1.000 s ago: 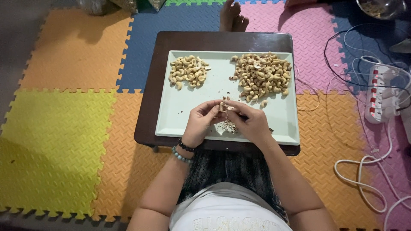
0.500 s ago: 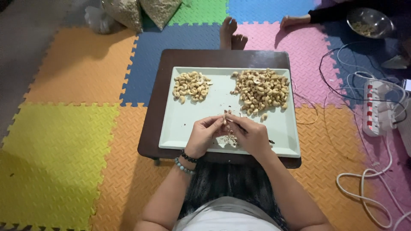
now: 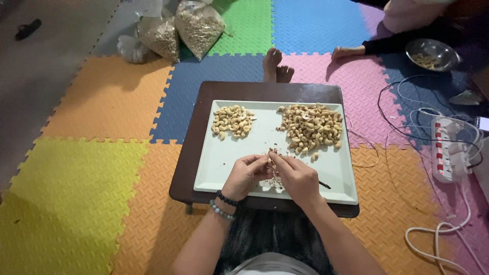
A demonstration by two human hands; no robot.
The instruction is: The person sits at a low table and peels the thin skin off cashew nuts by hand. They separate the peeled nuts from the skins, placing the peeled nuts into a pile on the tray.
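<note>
Low dark-brown surface [image 3: 204, 132] on a floor of coloured foam mats [image 3: 91, 193], carrying a pale rectangular tray [image 3: 336, 173]. On the tray, far side: a small heap of cashews [image 3: 233, 120] to the left, a larger heap [image 3: 310, 127] to the right, well apart from each other. Scattered flakes of skin [image 3: 275, 179] on the near part of the tray, under the hands. A thin dark tool [image 3: 324, 185] lying on the tray just beside the right wrist. Beyond the surface: two clear bags of nuts [image 3: 198, 25] on the mats, bare feet [image 3: 275, 63] at the far edge, a metal bowl [image 3: 433, 53] (someone else's spot, top right). White power strip [image 3: 451, 153] and loose cables off to the right.

Nothing between the hands and the heaps. Left hand [image 3: 244, 175] and right hand [image 3: 298, 178] meeting over the tray's near middle, fingertips pinched together on one small cashew [image 3: 271, 157], mostly hidden by the fingers. Both grips closed tight around it, held just above the tray. Beaded bracelets [image 3: 223, 203] on the left wrist.
</note>
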